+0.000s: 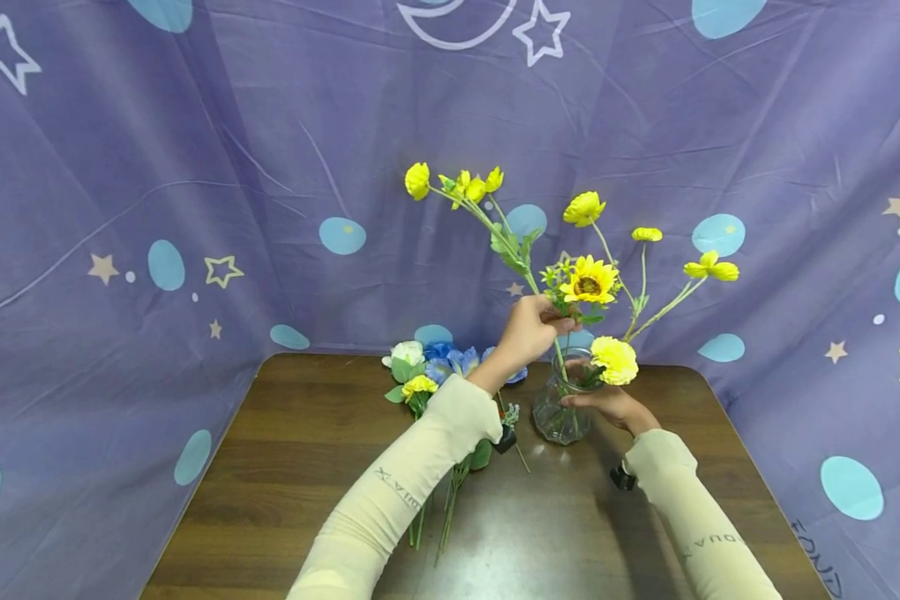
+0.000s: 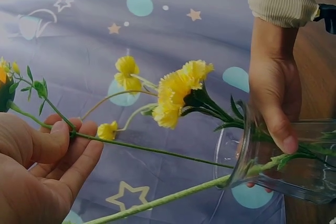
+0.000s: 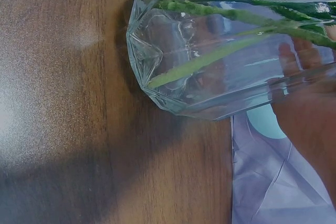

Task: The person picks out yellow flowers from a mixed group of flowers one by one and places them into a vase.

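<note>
Near the back right of the table stands a clear faceted glass vase (image 1: 551, 421), its base on the wood. My right hand (image 1: 611, 407) grips it just below the rim, thumb across the near side. Thumb and fingers of my left hand (image 1: 528, 327) pinch the thin green stem (image 2: 152, 153) of a sunflower (image 1: 588, 282) above the mouth; the stem runs down to the opening. A yellow carnation (image 1: 615, 361) rests at the rim, and tall yellow buttercup-like sprays (image 1: 417, 181) lean out left and right. Through the glass, thick stems (image 3: 205, 61) reach down toward the base.
Left of the vase, a bundle of flowers lies on the wooden table (image 1: 292, 467): a white bloom (image 1: 407, 354), blue blooms (image 1: 457, 361) and a small yellow one (image 1: 420, 384), partly behind my left sleeve. A purple patterned curtain (image 1: 270, 125) hangs behind the table.
</note>
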{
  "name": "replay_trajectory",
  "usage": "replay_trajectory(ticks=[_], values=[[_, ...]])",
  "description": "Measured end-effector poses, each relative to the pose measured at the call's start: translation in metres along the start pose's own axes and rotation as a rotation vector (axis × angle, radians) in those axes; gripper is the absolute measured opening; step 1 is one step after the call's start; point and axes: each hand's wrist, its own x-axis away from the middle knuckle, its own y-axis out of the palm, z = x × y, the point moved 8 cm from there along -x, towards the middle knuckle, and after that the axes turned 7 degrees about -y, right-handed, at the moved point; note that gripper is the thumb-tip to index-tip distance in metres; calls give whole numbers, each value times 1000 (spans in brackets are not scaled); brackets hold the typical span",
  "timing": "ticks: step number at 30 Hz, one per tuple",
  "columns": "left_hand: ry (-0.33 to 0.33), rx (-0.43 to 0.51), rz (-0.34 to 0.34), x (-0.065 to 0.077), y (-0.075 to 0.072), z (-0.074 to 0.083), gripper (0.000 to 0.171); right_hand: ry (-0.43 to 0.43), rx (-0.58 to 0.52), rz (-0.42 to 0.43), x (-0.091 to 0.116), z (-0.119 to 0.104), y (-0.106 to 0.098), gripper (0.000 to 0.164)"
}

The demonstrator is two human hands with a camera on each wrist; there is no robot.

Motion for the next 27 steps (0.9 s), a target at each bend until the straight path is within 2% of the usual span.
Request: replay_trajectory(ticks=[7, 15, 22, 27], values=[[-39, -11, 0, -5, 1, -11, 12, -16, 4, 5, -1, 0, 0, 57], [-47, -94, 3, -7, 1, -24, 9, 12, -17, -11, 1, 1, 1, 60], [-99, -58, -22, -7, 4, -41, 12, 10, -36, -19, 0, 2, 1, 61], [-121, -79, -21, -7, 6, -49, 10, 11, -42, -14, 0, 3, 0, 62]])
